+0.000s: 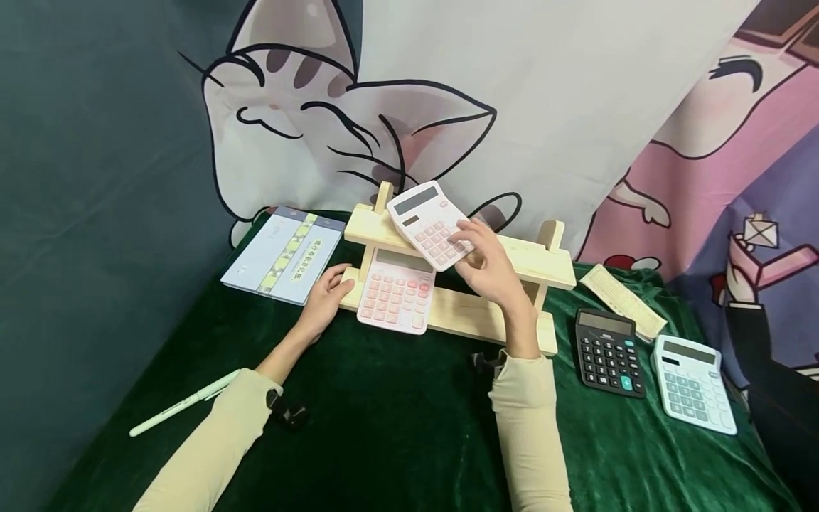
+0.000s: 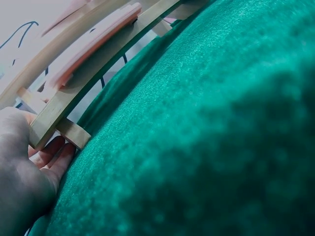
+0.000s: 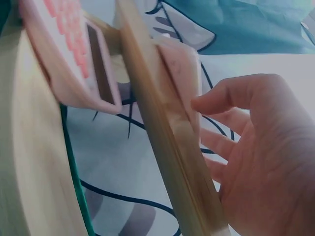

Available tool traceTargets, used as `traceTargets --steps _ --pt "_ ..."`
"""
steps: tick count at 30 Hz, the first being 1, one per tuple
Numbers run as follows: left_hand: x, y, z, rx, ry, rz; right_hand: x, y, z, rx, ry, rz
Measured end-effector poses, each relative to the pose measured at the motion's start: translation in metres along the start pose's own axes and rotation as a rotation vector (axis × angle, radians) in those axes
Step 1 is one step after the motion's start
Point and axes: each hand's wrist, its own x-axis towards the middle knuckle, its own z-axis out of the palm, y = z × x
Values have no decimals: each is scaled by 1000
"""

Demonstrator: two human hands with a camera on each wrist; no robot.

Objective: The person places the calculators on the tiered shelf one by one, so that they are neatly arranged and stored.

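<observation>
While the right hand (image 1: 491, 269) kinda leans toward 11 o'clock, fingers pinching the upper pink calculator (image 1: 422, 217) by its 4 o'clock corner at the wooden rack's (image 1: 463, 313) top shelf (image 1: 527, 259), the left hand (image 1: 323, 302) angles toward 1, fingers gripping the rack's 8 o'clock end.

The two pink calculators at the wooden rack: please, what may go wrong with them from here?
The upper pink calculator is askew, one corner past the front of the upper shelf, so it might slip if the right hand lets go now. The lower pink calculator also juts past the lower shelf and could be knocked. The left hand holds the wooden rack; a push there might shift both.
</observation>
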Motion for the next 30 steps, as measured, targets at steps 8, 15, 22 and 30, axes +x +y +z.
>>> traceTargets --steps 8,15,22,30 --pt "-5 -1 -2 -1 -6 -4 -2 -5 10 -140 1 -29" --pt "-3 -1 -1 2 -8 3 -1 -16 22 -244 24 -5" --pt "-4 -2 -1 -13 1 -1 0 -21 33 -256 84 -28" --pt "-4 -1 0 -20 10 11 0 -17 36 -194 74 -49"
